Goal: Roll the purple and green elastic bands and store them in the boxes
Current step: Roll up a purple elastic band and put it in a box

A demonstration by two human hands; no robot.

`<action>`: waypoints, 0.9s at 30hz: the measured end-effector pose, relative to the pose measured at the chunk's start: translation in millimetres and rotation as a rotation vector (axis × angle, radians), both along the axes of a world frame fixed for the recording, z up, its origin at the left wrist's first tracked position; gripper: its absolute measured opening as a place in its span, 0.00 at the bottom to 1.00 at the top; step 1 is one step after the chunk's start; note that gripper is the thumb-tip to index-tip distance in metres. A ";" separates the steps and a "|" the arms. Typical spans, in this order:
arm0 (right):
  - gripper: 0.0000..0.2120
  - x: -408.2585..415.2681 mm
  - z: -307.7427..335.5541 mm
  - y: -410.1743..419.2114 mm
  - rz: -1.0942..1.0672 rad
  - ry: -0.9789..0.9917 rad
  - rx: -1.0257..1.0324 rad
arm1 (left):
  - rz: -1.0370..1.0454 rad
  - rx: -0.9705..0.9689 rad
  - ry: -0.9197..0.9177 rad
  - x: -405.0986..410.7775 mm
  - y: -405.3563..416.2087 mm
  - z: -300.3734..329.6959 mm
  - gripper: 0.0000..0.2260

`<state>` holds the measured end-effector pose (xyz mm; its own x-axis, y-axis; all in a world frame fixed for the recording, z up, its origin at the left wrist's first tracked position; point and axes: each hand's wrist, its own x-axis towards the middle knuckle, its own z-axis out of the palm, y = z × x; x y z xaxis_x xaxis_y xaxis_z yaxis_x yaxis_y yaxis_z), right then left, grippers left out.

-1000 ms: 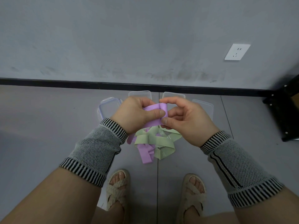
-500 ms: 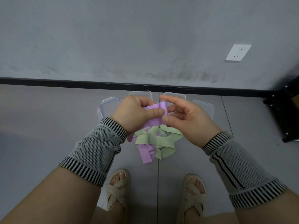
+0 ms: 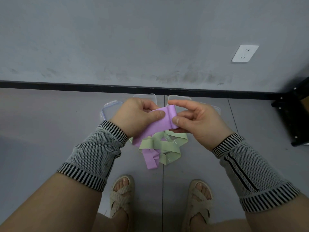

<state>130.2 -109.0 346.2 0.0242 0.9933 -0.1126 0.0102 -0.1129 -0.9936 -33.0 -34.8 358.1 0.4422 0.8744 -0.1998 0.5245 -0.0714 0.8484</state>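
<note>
Both hands hold one purple band (image 3: 160,124) up in the air: the left hand (image 3: 135,117) pinches its flat stretch under the thumb, while the right hand (image 3: 197,121) grips the rolled end between thumb and forefinger. Below the fingers, the green bands (image 3: 160,144) lie tangled on the floor (image 3: 50,123), and the clear boxes (image 3: 178,98) sit just beyond the fingertips.

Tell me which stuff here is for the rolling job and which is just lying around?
For the job:
purple band, held by the left hand and right hand
green bands on the floor
clear boxes

Just lying around:
wall socket
black frame
</note>
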 end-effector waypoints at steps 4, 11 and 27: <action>0.19 -0.9 0.2 0.9 -0.015 0.004 0.011 | 0.015 0.011 -0.050 0.8 -1.7 1.0 0.05; 0.17 -2.9 -1.0 2.7 -0.042 -0.083 0.051 | 0.021 0.013 -0.090 4.8 -4.6 1.3 0.04; 0.19 -2.7 -3.6 2.0 -0.016 -0.072 0.076 | 0.036 0.005 -0.110 3.9 -5.3 5.1 0.05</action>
